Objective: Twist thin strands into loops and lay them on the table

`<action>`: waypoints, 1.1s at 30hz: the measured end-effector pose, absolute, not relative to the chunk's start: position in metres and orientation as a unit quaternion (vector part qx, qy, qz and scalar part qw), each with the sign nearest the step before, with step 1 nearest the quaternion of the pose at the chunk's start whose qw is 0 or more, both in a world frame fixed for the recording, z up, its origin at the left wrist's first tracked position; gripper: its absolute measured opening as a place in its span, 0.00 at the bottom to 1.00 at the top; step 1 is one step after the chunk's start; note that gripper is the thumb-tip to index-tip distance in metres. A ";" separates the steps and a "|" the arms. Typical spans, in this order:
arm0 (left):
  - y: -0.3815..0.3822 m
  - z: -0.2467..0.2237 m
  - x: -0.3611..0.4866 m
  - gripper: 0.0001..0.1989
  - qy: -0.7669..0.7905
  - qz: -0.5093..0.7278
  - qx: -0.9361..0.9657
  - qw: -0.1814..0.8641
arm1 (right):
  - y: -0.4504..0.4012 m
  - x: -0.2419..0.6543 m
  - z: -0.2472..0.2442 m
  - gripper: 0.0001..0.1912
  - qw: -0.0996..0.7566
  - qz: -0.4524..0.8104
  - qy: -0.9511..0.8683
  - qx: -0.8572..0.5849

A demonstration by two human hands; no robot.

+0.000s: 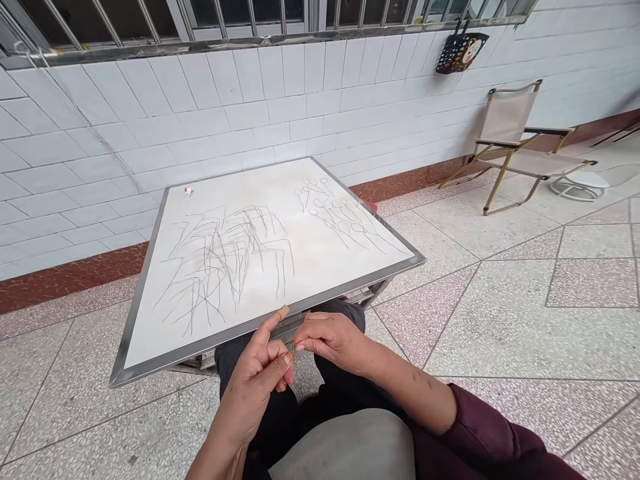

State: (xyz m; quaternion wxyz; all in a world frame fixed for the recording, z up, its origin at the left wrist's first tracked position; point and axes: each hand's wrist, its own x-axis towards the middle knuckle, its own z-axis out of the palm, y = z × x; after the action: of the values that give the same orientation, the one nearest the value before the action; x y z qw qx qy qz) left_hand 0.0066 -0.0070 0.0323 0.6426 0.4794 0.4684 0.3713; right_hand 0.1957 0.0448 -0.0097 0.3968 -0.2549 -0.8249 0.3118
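Just past the near edge of a white table [295,267], my two hands nearly meet above my lap. My left hand [263,367] has its thumb pressed toward the curled fingers, while its index finger, with a tan wrap at the tip, points to the table edge. My right hand [333,339] is closed in a pinch beside the left thumb. Whatever lies between the fingertips is too small to make out. Thin dark bent wires [235,247] lie in a tangled group on the left of the tabletop. Thin looped wires [340,213] lie on the right.
A small white and red object [189,191] sits at the table's far left corner. Behind the table is a white tiled wall [200,133] with barred windows. A folding chair [520,147] and a white stool [580,185] stand at right, near a hanging patterned bag [460,53].
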 end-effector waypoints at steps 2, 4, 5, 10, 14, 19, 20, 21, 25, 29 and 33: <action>-0.007 0.031 0.003 0.34 0.461 0.366 0.477 0.653 | 0.045 0.196 -0.011 0.15 0.398 0.314 -0.820 -0.266; -0.008 0.030 0.000 0.34 0.457 0.362 0.475 0.659 | 0.047 0.197 -0.011 0.17 0.404 0.309 -0.810 -0.292; -0.009 0.031 -0.002 0.35 0.456 0.359 0.477 0.660 | 0.047 0.197 -0.011 0.18 0.407 0.303 -0.805 -0.307; -0.011 0.036 -0.008 0.33 0.489 0.318 0.524 0.621 | 0.049 0.198 -0.009 0.21 0.407 0.270 -0.801 -0.347; -0.008 0.042 -0.006 0.32 0.545 0.304 0.586 0.517 | 0.047 0.197 -0.009 0.20 0.404 0.256 -0.807 -0.345; -0.004 0.045 0.010 0.28 0.575 0.356 0.594 0.435 | 0.043 0.194 -0.010 0.15 0.396 0.271 -0.810 -0.337; -0.004 0.044 0.012 0.28 0.580 0.364 0.594 0.423 | 0.042 0.194 -0.010 0.13 0.395 0.273 -0.810 -0.338; -0.004 0.044 0.014 0.27 0.585 0.369 0.593 0.412 | 0.041 0.194 -0.009 0.11 0.392 0.276 -0.810 -0.339; -0.005 0.042 0.018 0.28 0.604 0.375 0.594 0.376 | 0.038 0.194 -0.006 0.10 0.370 0.282 -0.813 -0.350; -0.005 0.043 0.020 0.28 0.612 0.376 0.592 0.366 | 0.038 0.193 -0.007 0.08 0.370 0.275 -0.808 -0.367; -0.003 0.043 0.022 0.27 0.615 0.370 0.592 0.366 | 0.037 0.191 -0.012 0.07 0.380 0.266 -0.796 -0.389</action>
State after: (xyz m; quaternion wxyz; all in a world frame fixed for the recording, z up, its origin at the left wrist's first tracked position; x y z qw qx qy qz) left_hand 0.0219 -0.0031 0.0432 0.3662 0.5917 0.6152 0.3704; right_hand 0.1913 0.0370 -0.0119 0.3804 -0.3888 -0.7957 0.2664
